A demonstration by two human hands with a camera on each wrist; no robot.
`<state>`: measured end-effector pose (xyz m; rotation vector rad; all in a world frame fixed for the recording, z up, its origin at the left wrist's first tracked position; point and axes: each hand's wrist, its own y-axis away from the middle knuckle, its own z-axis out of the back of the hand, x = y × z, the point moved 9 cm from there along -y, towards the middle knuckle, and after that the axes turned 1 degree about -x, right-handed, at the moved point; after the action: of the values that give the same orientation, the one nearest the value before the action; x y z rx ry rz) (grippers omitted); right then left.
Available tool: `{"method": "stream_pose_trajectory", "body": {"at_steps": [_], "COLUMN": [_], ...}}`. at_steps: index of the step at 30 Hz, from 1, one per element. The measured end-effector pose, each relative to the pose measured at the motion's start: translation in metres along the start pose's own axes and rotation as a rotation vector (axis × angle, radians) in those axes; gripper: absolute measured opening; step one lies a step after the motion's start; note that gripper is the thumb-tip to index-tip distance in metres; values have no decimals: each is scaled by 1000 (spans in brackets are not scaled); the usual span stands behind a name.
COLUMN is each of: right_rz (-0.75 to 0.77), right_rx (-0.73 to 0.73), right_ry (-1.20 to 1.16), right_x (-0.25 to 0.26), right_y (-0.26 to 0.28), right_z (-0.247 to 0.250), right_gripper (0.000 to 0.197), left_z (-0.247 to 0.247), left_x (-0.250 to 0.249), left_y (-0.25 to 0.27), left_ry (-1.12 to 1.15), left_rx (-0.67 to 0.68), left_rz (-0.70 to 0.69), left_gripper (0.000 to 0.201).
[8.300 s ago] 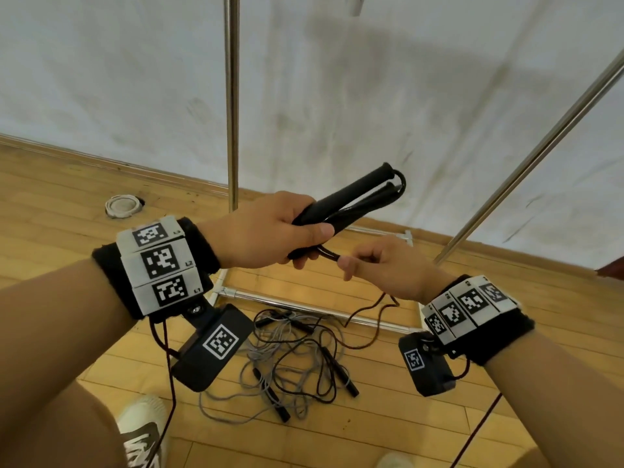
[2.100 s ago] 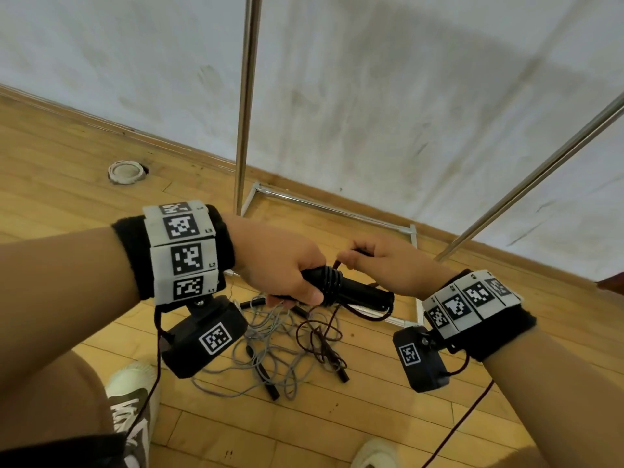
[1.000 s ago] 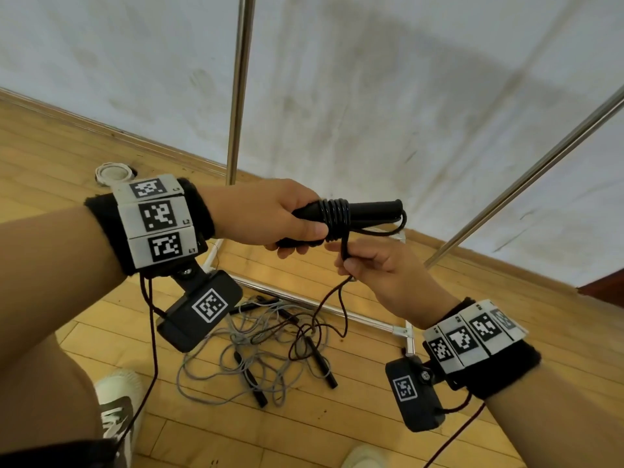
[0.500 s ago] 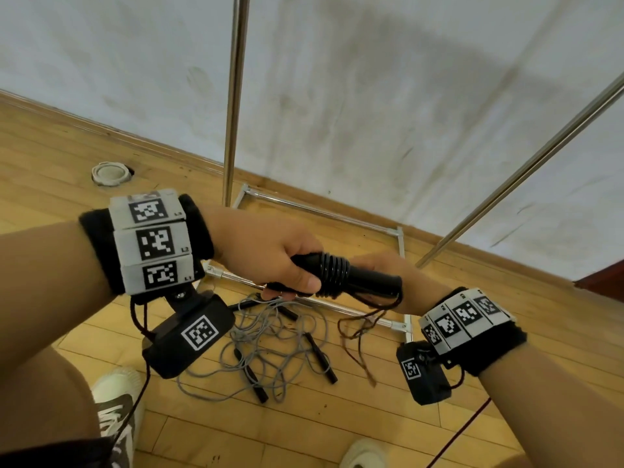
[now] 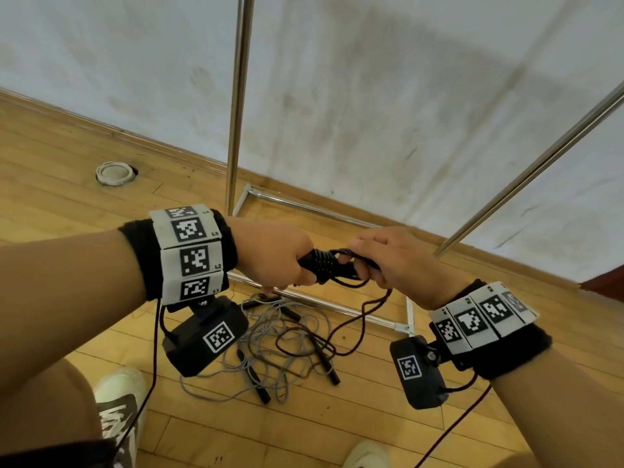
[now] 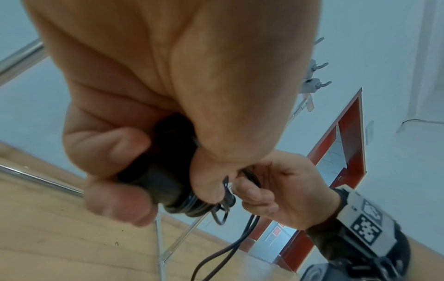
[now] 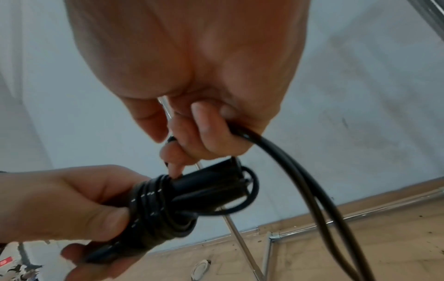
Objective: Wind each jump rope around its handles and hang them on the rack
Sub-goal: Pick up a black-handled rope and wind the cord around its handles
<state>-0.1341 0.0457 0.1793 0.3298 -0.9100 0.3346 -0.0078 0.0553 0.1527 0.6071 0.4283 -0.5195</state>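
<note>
Gripping black handles (image 5: pixel 341 266): left fingers (image 5: pixel 297 276).

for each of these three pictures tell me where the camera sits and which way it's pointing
Head: on the head, facing down and forward at both forearms, left hand, right hand, rope pile, rack.
Left wrist: under the left wrist, looking along the palm at the handles.
Right wrist: under the right wrist, looking along the fingers at the cord.
All share both hands and the handles.
</note>
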Motion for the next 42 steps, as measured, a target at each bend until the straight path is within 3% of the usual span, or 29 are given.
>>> {"method": "stream_pose_trajectory", "body": {"at_steps": [5,9,13,17,20,24,27,30,34,37,41,42], "right_rz": [39,52,51,98,84,131,142,228,82,87,130,125], "right_rx": [-80,-152,-152,-41,-6,-68,-67,-52,-41,44,65,47], "right_ry": [-162,-262,-137,-275,-310,-169,-28,71,169,337,394,366], "right_x": [9,6,-1,-3,-9,-8,-12,-10,-35,-35,-25,-23], "right_y": [4,5,6,9,11,12,11,10,4,4,1,0], "right_z": [6,4,-2,-10,-9,-4,0,-3,-1,-5,-5,-2], "right_gripper": [12,20,37,24,29,17,31,14,32,40,15,17], "left_z": [28,48,55,56,52,50,48,39,26,19,5,1], "left_x": [0,-4,-6,-10,-16,-22,-25,-27,-31,-34,-29,-27], "left_y": [-2,5,14,18,21,25,29,31,31,31,29,28], "left_ry": [58,171,252,295,327,385,395,348,330,309,188,141], "left_rx": [-206,-334,-366,-359,-320,-269,-212,-155,-58,5,85,101], "left_rz": [-42,-110,-160,-180,-208,-244,-277,-280,-299,-310,-238,-217], "left_gripper": [16,14,13,9,10,6,16,5,6,7,13,14]}}
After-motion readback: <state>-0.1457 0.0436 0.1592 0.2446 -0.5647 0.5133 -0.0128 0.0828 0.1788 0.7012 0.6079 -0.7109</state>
